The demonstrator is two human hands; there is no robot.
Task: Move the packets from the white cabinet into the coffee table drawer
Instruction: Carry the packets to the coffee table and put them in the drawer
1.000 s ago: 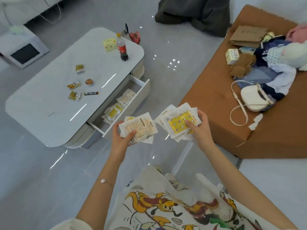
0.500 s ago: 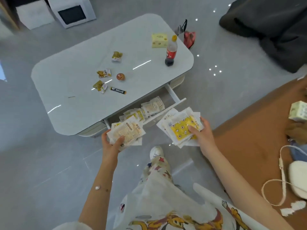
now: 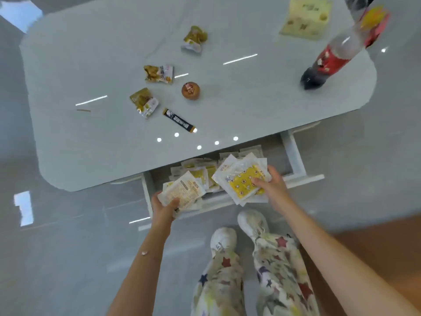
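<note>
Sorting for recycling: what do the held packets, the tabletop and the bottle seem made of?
Packets: likely glossy plastic film; they glint and bend. Tabletop: hard, polished, perhaps glass or stone; it mirrors lights. Bottle: clear plastic, probably; see-through above the dark drink.

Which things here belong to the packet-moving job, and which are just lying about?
Job: left hand, holding a packet stack; right hand, holding a second stack; open drawer; packets inside it.
Lying about: cola bottle; snack wrappers; black sachet; yellow pack.

Glossy grey floor (image 3: 68, 258) (bright reflections); orange-brown surface (image 3: 376, 242) right.
</note>
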